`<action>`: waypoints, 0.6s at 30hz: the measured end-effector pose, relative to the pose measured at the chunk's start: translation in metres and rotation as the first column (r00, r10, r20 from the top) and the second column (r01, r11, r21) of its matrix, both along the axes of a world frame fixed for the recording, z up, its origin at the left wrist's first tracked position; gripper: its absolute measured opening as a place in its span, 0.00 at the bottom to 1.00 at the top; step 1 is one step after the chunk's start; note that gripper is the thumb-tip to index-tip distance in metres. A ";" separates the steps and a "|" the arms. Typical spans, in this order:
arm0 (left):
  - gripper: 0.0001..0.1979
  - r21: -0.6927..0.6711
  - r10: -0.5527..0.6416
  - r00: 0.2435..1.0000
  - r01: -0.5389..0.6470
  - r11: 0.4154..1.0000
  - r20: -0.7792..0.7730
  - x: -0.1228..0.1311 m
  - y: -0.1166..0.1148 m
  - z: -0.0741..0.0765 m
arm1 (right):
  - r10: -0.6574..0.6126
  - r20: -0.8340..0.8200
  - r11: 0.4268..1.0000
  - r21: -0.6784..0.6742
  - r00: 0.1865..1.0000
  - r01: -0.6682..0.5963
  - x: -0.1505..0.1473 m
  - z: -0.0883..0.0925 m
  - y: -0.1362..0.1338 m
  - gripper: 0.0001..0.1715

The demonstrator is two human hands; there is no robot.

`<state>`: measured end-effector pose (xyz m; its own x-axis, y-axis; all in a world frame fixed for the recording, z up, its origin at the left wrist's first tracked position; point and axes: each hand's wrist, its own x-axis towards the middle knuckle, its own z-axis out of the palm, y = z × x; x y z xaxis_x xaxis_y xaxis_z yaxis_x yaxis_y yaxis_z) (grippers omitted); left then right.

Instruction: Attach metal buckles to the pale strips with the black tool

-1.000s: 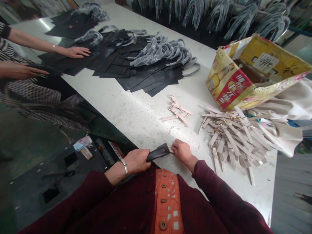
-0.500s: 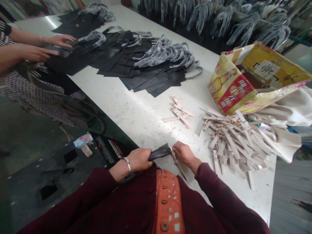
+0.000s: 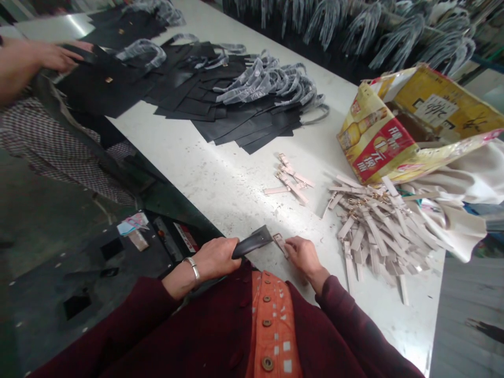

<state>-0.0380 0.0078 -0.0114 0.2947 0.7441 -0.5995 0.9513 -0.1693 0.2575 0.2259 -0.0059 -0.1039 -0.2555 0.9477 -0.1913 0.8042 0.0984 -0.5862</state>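
My left hand (image 3: 214, 258) is closed round the handle of a black flat-bladed tool (image 3: 254, 241) at the table's near edge. The blade tip points right, toward a small pinkish strap piece (image 3: 280, 242). My right hand (image 3: 304, 255) pinches that strap piece against the white table (image 3: 220, 173). A big heap of the same pale strap pieces (image 3: 378, 226) lies to the right of my hands. A small bunch of strap pieces (image 3: 290, 179) lies apart, farther back in the middle.
A torn yellow and red cardboard box (image 3: 397, 131) stands at the right with beige cloth (image 3: 468, 189) beside it. Black leather panels with wrapped handles (image 3: 252, 89) cover the far table. Another person's hand (image 3: 37, 55) handles a black piece at the far left.
My right hand has shifted the strap piece slightly, and it now lies flat at the blade tip. The other person's hands have moved left and lifted a black piece.
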 end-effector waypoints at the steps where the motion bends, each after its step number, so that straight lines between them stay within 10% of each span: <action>1: 0.12 0.003 -0.002 1.000 0.002 1.000 0.004 0.002 0.001 0.002 | -0.005 -0.008 1.000 0.006 1.000 0.005 0.001 -0.001 0.001 0.12; 18: 0.12 0.008 -0.043 0.999 0.043 0.999 -0.008 0.015 0.003 0.003 | 0.064 0.327 0.996 -0.080 0.943 -0.039 -0.025 0.028 0.005 0.16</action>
<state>-0.0228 0.0105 -0.0088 0.3220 0.7360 -0.5955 0.9450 -0.2122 0.2487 0.2013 -0.0012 -0.0755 -0.2150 0.9156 -0.3398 0.9482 0.1124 -0.2972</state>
